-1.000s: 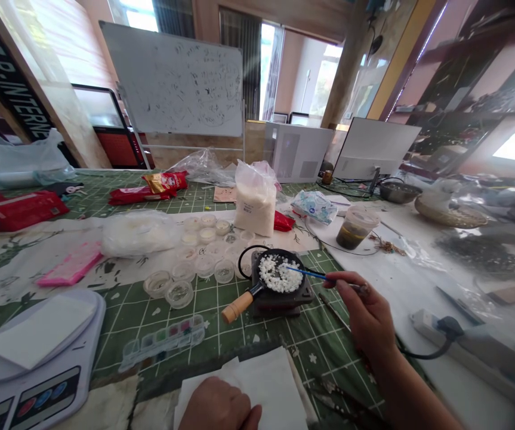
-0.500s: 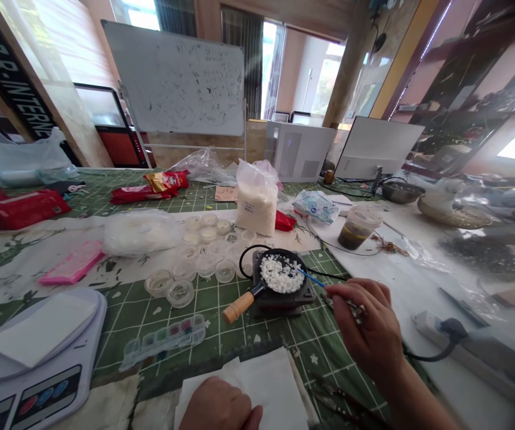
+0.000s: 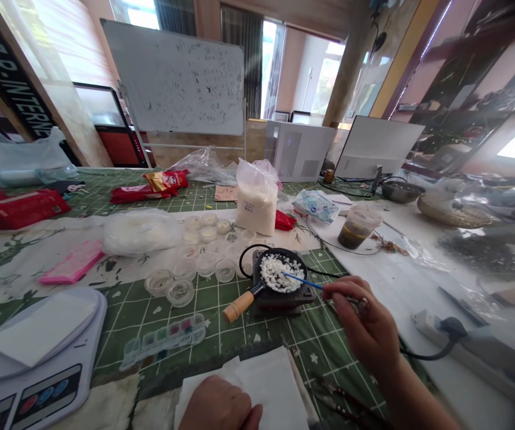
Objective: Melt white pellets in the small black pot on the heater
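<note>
Right grip (image 3: pixel 364 322): closed, pinching a thin blue-handled brush (image 3: pixel 304 280) between thumb and fingers, with the hand held up over the tabletop.

Just changed: compared with half a second ago, I see the brush tip has shifted off the rim and in over the pan, reaching the edge of the heap.

Brush tip: at the edge of the white granules (image 3: pixel 275 273), which sit in a small black skillet (image 3: pixel 289 258). From here I can't tell whether it is touching them.

Skillet: its wooden handle (image 3: pixel 238 306) points toward the lower left, and it sits on a small black hot plate (image 3: pixel 284 307) with a dark cord looping behind it.

Left grip (image 3: pixel 219 406): resting on a white paper sheet (image 3: pixel 270 388) at the bottom of my view. The edge of the frame cuts it off, so I can't tell whether it is open or closed.

Beside the skillet: clear plastic cups (image 3: pixel 180 292) stand in a loose cluster to the left, on a green cutting mat (image 3: pixel 299 352). A watercolour palette (image 3: pixel 163 340) lies nearer me.

Further out: a digital kitchen scale (image 3: pixel 37 388) sits at the lower left, and a plastic bag of white powder (image 3: pixel 256 206) stands behind the cups.
</note>
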{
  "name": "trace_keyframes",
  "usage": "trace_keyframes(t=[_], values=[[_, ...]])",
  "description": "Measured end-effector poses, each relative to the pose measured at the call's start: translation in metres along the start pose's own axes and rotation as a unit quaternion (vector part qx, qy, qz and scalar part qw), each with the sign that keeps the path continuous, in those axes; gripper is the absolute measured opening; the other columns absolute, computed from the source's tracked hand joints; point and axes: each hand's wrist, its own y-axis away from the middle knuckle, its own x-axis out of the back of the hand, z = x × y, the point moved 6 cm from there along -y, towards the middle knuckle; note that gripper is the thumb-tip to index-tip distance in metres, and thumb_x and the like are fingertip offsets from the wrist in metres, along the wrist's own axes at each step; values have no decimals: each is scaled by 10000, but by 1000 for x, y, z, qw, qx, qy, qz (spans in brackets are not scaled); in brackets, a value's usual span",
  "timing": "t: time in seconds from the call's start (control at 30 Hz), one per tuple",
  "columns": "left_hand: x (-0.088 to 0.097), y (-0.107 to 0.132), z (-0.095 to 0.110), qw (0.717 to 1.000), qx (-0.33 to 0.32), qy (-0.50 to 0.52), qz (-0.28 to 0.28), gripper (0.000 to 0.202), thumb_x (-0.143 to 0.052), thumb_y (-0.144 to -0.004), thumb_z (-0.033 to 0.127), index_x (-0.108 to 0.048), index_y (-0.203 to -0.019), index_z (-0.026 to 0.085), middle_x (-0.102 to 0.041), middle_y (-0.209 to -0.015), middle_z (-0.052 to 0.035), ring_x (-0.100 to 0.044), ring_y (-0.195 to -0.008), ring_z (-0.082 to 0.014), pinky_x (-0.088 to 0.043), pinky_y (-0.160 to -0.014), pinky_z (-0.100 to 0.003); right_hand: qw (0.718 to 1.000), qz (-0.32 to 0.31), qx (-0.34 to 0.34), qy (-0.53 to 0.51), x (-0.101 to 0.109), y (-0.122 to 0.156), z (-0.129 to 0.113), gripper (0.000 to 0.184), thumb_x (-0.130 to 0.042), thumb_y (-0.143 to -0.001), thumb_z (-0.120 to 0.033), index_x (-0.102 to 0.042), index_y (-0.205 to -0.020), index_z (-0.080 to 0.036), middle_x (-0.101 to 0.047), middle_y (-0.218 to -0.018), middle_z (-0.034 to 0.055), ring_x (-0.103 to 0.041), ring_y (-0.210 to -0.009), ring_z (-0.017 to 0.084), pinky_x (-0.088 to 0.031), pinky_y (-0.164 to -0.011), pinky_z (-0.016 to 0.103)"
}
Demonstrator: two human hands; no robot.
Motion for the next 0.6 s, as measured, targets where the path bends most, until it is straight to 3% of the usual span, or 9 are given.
trace_keyframes(t=[0.17,0.3,0.47,0.6], values=[[0,0,1,1000,4,4,-1,403,-341,-869,171,-453,-484,205,-506,-414,19,-495,-368,-120,-271,-427,-283,995,-28,-37,-83,-4,0,6,184,-476,-880,-170,-640,-928,-240,-620,-776,33,-557,-793,195,-457,-743,365],[0,0,1,1000,7,14,2,405,-339,-880,177,-443,-490,206,-504,-416,19,-493,-372,-122,-262,-430,-280,993,27,-77,-85,-1,-2,13,165,-493,-882,-207,-652,-925,-228,-630,-772,32,-576,-778,186,-463,-724,341],[0,1,1,1000,2,11,0,386,-357,-864,170,-452,-492,205,-508,-415,18,-497,-374,-123,-258,-435,-284,989,-2,-102,-102,-5,-2,18,160,-516,-871,-258,-670,-895,-221,-646,-769,36,-606,-767,190,-482,-712,334],[1,2,1,1000,3,13,2,384,-358,-861,165,-459,-493,202,-515,-422,18,-501,-379,-119,-265,-439,-280,985,40,-128,-110,1,-2,22,157,-524,-879,-277,-664,-922,-223,-650,-776,33,-613,-762,179,-483,-740,328]])
